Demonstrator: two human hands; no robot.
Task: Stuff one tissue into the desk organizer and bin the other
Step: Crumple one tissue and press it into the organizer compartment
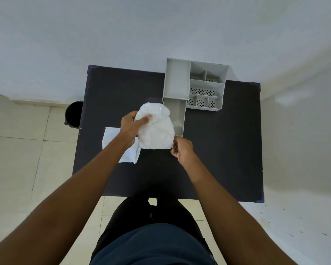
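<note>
Two hands [131,127] [182,149], two tissues [156,129] [128,152], one organizer [177,81], one bin [74,113].

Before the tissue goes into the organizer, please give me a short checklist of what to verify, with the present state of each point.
1. Left hand grips the held tissue: ok.
2. Right hand pinches its lower corner: ok.
3. Tissue crumpled small enough to fit: not ok, still bulky.
4. Desk organizer compartments empty: ok.
5. Second tissue lying flat on the table: ok.
6. Bin on the floor, reachable: cannot tell.
</note>
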